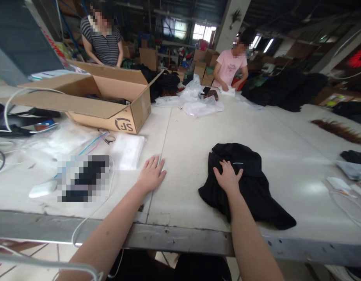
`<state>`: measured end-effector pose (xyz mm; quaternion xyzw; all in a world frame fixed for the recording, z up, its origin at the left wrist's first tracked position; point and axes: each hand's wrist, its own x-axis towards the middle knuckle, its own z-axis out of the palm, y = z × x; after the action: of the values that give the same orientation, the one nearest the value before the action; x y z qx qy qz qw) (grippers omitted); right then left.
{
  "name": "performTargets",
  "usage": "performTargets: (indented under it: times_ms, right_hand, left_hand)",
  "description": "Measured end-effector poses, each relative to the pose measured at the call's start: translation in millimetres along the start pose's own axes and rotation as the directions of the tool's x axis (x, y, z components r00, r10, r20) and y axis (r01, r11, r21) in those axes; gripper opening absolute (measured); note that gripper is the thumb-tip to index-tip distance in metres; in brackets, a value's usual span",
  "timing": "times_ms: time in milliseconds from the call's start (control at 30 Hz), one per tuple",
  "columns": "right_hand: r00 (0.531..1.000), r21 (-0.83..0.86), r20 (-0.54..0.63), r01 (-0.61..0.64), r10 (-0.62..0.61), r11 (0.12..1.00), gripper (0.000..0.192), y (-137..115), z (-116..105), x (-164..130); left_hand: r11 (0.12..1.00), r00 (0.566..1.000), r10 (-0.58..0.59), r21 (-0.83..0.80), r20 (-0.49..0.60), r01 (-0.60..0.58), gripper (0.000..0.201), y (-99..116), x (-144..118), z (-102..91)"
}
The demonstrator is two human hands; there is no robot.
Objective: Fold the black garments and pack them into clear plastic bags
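My left hand (pixel 152 173) lies flat on the white table (pixel 180 195), fingers spread, with nothing under it but the tabletop. To its left sits a stack of white plastic bags (pixel 129 151). My right hand (pixel 228 175) rests with spread fingers on top of a black cloth item (pixel 253 187), which looks like a cap with a long neck flap. A small pale line of print shows on its upper part. The cloth lies flat near the table's front edge, its pointed end toward the lower right.
An open cardboard box (pixel 139 111) with dark things inside stands at the back left. Clear plastic (pixel 60 140), a white mouse (pixel 42 189) and cables lie at left. Two people (pixel 105 45) work across the table, near plastic bags (pixel 202 105) and black cloth piles (pixel 288 88).
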<state>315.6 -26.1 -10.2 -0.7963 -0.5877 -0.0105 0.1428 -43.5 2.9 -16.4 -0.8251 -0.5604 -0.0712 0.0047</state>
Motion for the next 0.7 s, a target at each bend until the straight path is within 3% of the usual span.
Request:
performTargets:
  times_ms: [167,467,700]
  right_hand:
    - [1.000,-0.005,-0.001,-0.007,0.007,1.000,0.048,-1.6,-2.5,-0.9]
    - [1.000,0.017,0.001,0.015,-0.015,1.000,0.049,-3.6,-7.5,-5.6]
    - [0.999,0.029,-0.045,0.031,-0.030,0.999,0.047,2.7,3.0,-4.5]
  left_hand:
    - [0.999,0.999,-0.032,-0.041,-0.011,0.031,0.059,4.9,-8.3,-3.2]
    - [0.994,0.993,-0.110,-0.016,-0.033,0.109,0.059,22.8,-57.9,-12.8]
    - [0.993,0.990,-0.117,-0.022,-0.084,0.115,0.058,21.7,-59.6,-3.8]
